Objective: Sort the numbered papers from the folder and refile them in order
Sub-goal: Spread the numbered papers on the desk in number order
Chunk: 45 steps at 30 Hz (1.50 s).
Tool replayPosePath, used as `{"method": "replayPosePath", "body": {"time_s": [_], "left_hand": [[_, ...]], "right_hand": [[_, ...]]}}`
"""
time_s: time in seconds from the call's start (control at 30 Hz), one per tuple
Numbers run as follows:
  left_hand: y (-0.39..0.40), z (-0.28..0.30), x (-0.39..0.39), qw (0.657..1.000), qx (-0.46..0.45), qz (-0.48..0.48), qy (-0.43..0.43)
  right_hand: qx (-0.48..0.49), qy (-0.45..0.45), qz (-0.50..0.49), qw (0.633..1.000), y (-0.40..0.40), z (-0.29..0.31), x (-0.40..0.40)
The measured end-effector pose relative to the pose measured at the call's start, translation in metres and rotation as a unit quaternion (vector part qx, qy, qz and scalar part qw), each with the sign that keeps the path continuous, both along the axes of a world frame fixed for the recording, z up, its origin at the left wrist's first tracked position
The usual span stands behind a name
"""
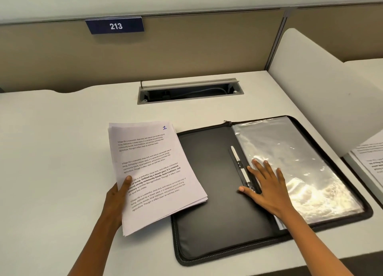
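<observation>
On the white desk [62, 151] lies an open black folder [207, 172]. Left hand [118, 195] grips the paper stack [153, 172] — page "1" on top. Right hand [263, 184] rests flat, fingers spread, holding nothing — touching the clear sleeves [300, 172].

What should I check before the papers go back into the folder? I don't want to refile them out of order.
1. Folder lies open and flat on the desk: ok.
2. Top sheet of the papers is marked 1: ok.
3. Order of the sheets beneath: cannot tell.
4. Left hand holds the stack firmly, thumb on top: ok.
5. Right hand rests flat over the spine and the sleeves, none lifted open: not ok.
6. Stack edges squared: not ok, edges fan slightly.
</observation>
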State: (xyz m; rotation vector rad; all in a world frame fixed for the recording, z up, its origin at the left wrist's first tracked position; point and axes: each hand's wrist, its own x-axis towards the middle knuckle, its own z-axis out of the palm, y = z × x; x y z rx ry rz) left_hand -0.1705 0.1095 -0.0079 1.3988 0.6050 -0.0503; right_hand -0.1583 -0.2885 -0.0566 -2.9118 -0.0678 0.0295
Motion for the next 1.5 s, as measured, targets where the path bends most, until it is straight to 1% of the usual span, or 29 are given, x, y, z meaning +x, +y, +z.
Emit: {"method": "replayPosePath", "body": {"time_s": [0.07,0.13,0.27,0.33,0.67,0.9,0.97,1.03,1.1,1.17,1.2,1.23,1.3,1.37,1.4,1.43,1.5], "left_hand": [[0.002,0.0,-0.003,1.0,0.003,0.0,0.003],[0.005,0.001,-0.006,1.0,0.007,0.0,0.002],[0.007,0.003,-0.01,1.0,0.011,0.0,0.003],[0.009,0.004,-0.01,1.0,0.012,-0.001,0.003],[0.025,0.001,-0.02,1.0,0.003,0.012,0.004],[0.04,0.004,-0.027,1.0,0.009,0.018,-0.014],[0.047,0.004,-0.028,1.0,0.003,0.028,-0.013],[0.055,0.005,-0.029,0.999,-0.003,0.041,-0.014],[0.06,0.005,-0.03,0.999,-0.003,0.047,-0.016],[0.064,0.005,-0.03,0.998,-0.01,0.056,-0.023],[0.065,0.006,-0.03,0.998,-0.015,0.059,-0.028],[0.067,0.007,-0.029,0.997,-0.018,0.06,-0.032],[0.076,0.007,-0.031,0.997,-0.021,0.062,-0.034],[0.09,0.006,-0.032,0.997,-0.023,0.063,-0.036],[0.097,0.006,-0.032,0.997,-0.022,0.063,-0.035],[0.108,0.007,-0.032,0.997,-0.024,0.062,-0.035],[0.131,0.01,-0.03,0.997,-0.031,0.059,-0.035]], "right_hand": [[0.026,-0.025,-0.061,0.997,0.009,0.003,0.001],[0.026,-0.049,-0.096,0.994,0.022,0.005,0.01],[-0.009,0.003,-0.082,0.997,0.035,-0.001,0.02],[-0.026,0.015,-0.083,0.996,0.031,-0.004,0.02],[-0.036,0.018,-0.106,0.994,-0.005,-0.007,0.006],[-0.04,0.031,-0.105,0.993,-0.008,-0.006,0.007],[-0.026,0.036,-0.106,0.993,-0.007,-0.003,0.007],[0.02,0.016,-0.116,0.993,0.004,0.002,0.01],[0.097,-0.05,-0.1,0.989,0.028,0.014,0.015],[0.204,-0.105,-0.055,0.972,0.069,0.03,0.022],[0.269,-0.1,-0.039,0.957,0.094,0.038,0.027],[0.335,-0.076,-0.031,0.939,0.12,0.046,0.031],[0.451,0.025,-0.034,0.891,0.174,0.055,0.041],[0.534,0.114,-0.044,0.837,0.222,0.057,0.049],[0.558,0.141,-0.048,0.816,0.242,0.056,0.052],[0.571,0.158,-0.053,0.804,0.261,0.057,0.055],[0.578,0.163,-0.064,0.797,0.292,0.058,0.058]]}}
